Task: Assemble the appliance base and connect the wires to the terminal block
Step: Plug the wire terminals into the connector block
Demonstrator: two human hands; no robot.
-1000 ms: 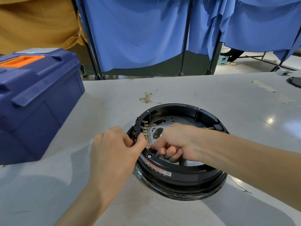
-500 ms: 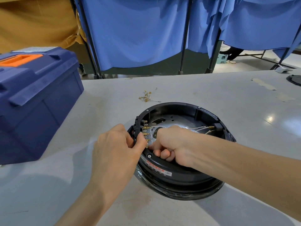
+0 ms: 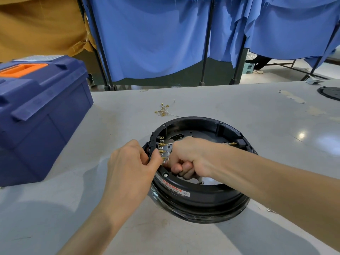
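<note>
A round black appliance base (image 3: 198,197) lies on the grey table (image 3: 202,100), open side up. On its left rim stands a black terminal block (image 3: 154,142) with several brass tabs facing inward. My left hand (image 3: 130,166) grips the rim and the block from outside, thumb on the inner edge. Inside the ring, my right hand (image 3: 187,157) has its fingers curled and pinches a thin wire end right at the lower brass tabs; the wire itself is mostly hidden by the fingers. Another brass connector (image 3: 231,143) lies inside near the right rim.
A blue toolbox (image 3: 38,115) with an orange handle stands at the left. A small bunch of loose brass-tipped wires (image 3: 163,110) lies behind the base. A black disc (image 3: 331,92) sits at the far right edge. Blue curtains on dark stands hang behind the table.
My right hand has crept a little towards the lower brass tabs and stays curled there. The left hand keeps its grip on the block. The view has shifted slightly.
</note>
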